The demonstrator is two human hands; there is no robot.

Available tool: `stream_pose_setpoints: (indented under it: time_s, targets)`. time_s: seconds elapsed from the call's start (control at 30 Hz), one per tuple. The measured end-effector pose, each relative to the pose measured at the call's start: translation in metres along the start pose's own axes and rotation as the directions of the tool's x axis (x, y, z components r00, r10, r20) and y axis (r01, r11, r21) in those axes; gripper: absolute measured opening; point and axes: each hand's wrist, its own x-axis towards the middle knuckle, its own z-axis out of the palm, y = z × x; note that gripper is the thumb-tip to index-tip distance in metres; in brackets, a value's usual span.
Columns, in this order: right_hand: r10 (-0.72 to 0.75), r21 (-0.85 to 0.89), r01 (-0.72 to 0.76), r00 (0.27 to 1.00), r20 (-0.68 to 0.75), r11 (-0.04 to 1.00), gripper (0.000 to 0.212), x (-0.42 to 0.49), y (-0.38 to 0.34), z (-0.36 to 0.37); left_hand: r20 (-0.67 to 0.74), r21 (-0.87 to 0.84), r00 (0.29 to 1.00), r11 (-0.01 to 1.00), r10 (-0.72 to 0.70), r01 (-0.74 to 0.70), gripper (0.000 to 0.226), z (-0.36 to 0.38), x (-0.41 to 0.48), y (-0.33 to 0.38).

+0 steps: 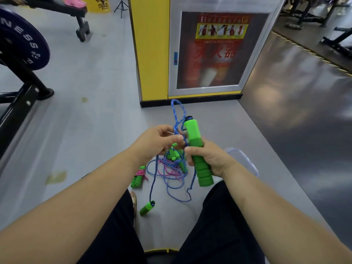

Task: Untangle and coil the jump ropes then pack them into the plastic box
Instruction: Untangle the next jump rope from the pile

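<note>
The right hand [209, 159] grips a green handle [192, 134]; the left hand [154, 143] pinches the blue rope [176, 115] above the tangle [169, 170] on the floor [95, 130]. Best to draw loops free slowly, never yanking knots tight.

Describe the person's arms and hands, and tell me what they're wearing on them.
The left forearm and right forearm are bare as far up as the frame shows, with no sleeves in view. The left hand and right hand are ungloved, and no watch, bracelet or ring is visible. The only clothing in sight is dark trousers on the legs.
</note>
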Motion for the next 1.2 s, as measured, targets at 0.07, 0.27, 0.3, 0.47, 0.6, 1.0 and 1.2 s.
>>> stream_pose_setpoints:
  time_s: [0.07,0.27,0.3,0.47,0.6,1.0,1.2]
  targets:
    - [0.004,-0.052,-0.007,0.998,-0.065,0.999,0.014,0.001,-0.004,0.003,-0.066,0.175,0.997,0.984,0.034,-0.022,0.003,-0.006,0.001,0.008]
    - [0.028,0.364,0.166,0.882,-0.470,0.916,0.020,-0.001,-0.043,-0.059,-0.184,0.804,0.981,0.564,-0.060,0.186,0.026,-0.062,0.012,-0.006]
    - [0.029,0.351,0.151,0.889,-0.458,0.924,0.019,-0.002,-0.049,-0.064,-0.149,0.848,0.974,0.485,-0.172,0.216,0.029,-0.064,0.013,-0.011]
    - [0.068,0.187,-0.032,0.980,-0.190,0.982,0.022,-0.012,-0.082,-0.043,0.027,0.653,0.991,0.753,-0.131,0.082,0.084,-0.021,0.021,-0.002]
    - [0.030,0.091,-0.024,0.998,-0.061,0.996,0.018,-0.017,-0.106,-0.024,0.196,0.428,0.964,0.868,0.182,-0.251,0.069,0.026,0.028,0.043]
    - [-0.065,-0.363,-0.047,0.955,-0.290,0.931,0.014,-0.011,-0.100,-0.060,-0.051,0.251,0.973,0.946,0.224,-0.205,0.030,0.024,0.017,0.096]
    - [0.058,-0.484,-0.247,0.926,-0.372,0.839,0.036,-0.009,-0.053,-0.084,0.131,0.118,0.991,0.993,0.001,-0.017,0.026,0.012,0.002,0.126]
